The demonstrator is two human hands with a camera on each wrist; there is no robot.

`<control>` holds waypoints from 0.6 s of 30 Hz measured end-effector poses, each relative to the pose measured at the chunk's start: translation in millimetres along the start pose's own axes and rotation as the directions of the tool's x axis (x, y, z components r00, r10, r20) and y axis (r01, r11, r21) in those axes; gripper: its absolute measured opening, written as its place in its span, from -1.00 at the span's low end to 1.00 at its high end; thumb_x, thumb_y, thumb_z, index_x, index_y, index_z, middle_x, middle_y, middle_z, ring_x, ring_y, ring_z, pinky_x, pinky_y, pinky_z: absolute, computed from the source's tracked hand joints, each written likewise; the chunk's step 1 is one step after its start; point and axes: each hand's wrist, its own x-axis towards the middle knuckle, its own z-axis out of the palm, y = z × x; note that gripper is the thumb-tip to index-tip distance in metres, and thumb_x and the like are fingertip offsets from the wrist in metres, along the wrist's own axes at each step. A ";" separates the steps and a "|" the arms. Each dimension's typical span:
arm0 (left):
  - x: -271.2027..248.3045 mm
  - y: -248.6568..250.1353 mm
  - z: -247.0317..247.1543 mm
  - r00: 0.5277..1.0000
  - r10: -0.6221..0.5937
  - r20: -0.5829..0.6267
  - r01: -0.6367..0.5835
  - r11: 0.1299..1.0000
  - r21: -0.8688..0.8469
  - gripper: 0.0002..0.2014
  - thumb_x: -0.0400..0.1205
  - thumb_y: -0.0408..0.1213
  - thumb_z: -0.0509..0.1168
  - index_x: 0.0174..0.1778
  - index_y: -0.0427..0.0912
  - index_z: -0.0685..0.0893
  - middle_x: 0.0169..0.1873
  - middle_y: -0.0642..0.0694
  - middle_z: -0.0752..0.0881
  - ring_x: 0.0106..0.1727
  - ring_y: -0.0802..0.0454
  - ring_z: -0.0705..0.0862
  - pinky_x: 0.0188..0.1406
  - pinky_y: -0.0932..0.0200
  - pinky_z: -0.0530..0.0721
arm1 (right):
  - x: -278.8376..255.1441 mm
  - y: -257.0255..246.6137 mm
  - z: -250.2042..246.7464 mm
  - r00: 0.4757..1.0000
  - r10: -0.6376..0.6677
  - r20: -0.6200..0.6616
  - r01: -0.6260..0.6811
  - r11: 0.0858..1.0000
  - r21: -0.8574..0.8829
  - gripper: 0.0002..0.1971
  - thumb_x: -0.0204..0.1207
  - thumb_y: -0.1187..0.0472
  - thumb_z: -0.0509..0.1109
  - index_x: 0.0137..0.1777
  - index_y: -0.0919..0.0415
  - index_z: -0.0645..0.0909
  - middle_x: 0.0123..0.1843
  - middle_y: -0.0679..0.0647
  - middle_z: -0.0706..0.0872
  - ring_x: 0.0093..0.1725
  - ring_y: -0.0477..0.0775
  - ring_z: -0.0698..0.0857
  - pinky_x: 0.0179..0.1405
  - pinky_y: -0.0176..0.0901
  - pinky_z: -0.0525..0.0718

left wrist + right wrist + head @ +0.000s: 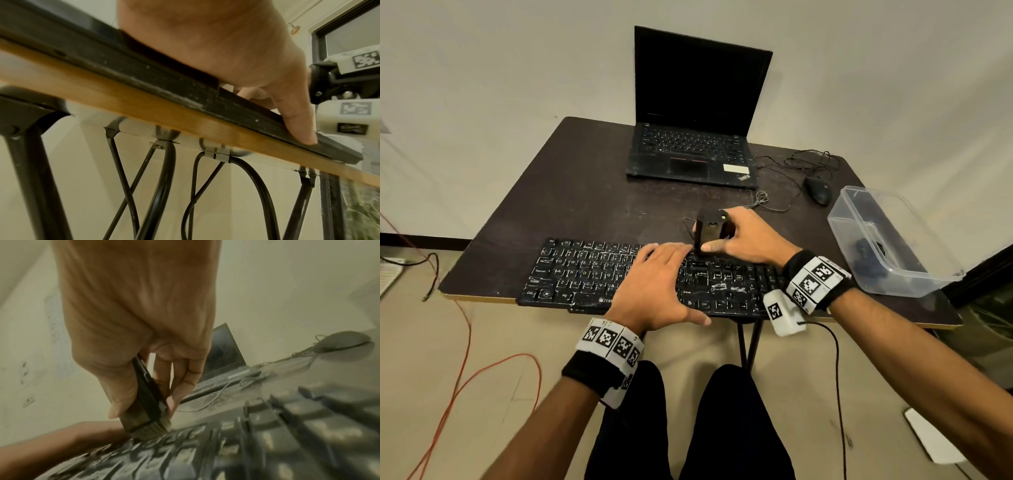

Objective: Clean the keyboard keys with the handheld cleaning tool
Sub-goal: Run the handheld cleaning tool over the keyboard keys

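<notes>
A dusty black keyboard lies along the table's front edge. My right hand grips a black handheld cleaning tool upright, thumb on one side and fingers on the other. The tool's brush end rests on the keys near the keyboard's upper middle. My left hand lies flat on the keyboard's middle with fingers straight, its fingertips close to the tool. In the left wrist view the thumb presses the keyboard's front edge.
An open black laptop stands at the table's back. A wired mouse and its tangled cable lie to its right. A clear plastic box sits at the table's right edge. Orange and black cables run over the floor on the left.
</notes>
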 end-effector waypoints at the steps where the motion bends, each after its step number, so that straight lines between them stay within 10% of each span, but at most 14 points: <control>1: 0.4 0.0 -0.4 1.000 -0.005 -0.001 0.005 1.000 -0.003 0.38 0.09 0.72 0.28 0.78 -0.07 0.29 0.69 0.05 0.43 0.71 0.09 0.31 0.84 -0.01 0.00 | -0.7 -0.9 1.6 1.000 -0.002 0.010 0.002 1.000 0.004 -0.49 0.33 -0.17 0.70 0.27 -0.08 0.80 0.14 -0.09 0.90 0.16 -0.03 0.85 0.28 0.18 0.81; 8: 1.2 -2.1 1.3 1.000 -0.008 -0.001 0.008 1.000 0.010 0.39 0.07 0.74 0.26 0.77 -0.05 0.30 0.70 0.07 0.43 0.73 0.11 0.31 0.83 -0.01 -0.01 | -10.7 5.7 -7.5 0.999 0.054 0.008 -0.054 0.998 0.031 -0.53 0.40 -0.04 0.76 0.29 -0.04 0.79 0.17 -0.09 0.89 0.19 -0.03 0.85 0.33 0.14 0.79; 18: 0.8 -4.1 3.1 1.000 0.001 -0.025 -0.001 1.000 0.005 0.38 0.08 0.74 0.31 0.75 -0.06 0.34 0.66 0.06 0.46 0.70 0.09 0.36 0.82 0.00 0.05 | -18.7 19.7 -16.0 0.992 0.124 0.004 -0.124 0.990 0.062 -0.31 0.13 -0.37 0.65 0.27 -0.14 0.77 0.17 -0.17 0.89 0.21 -0.09 0.85 0.36 0.17 0.79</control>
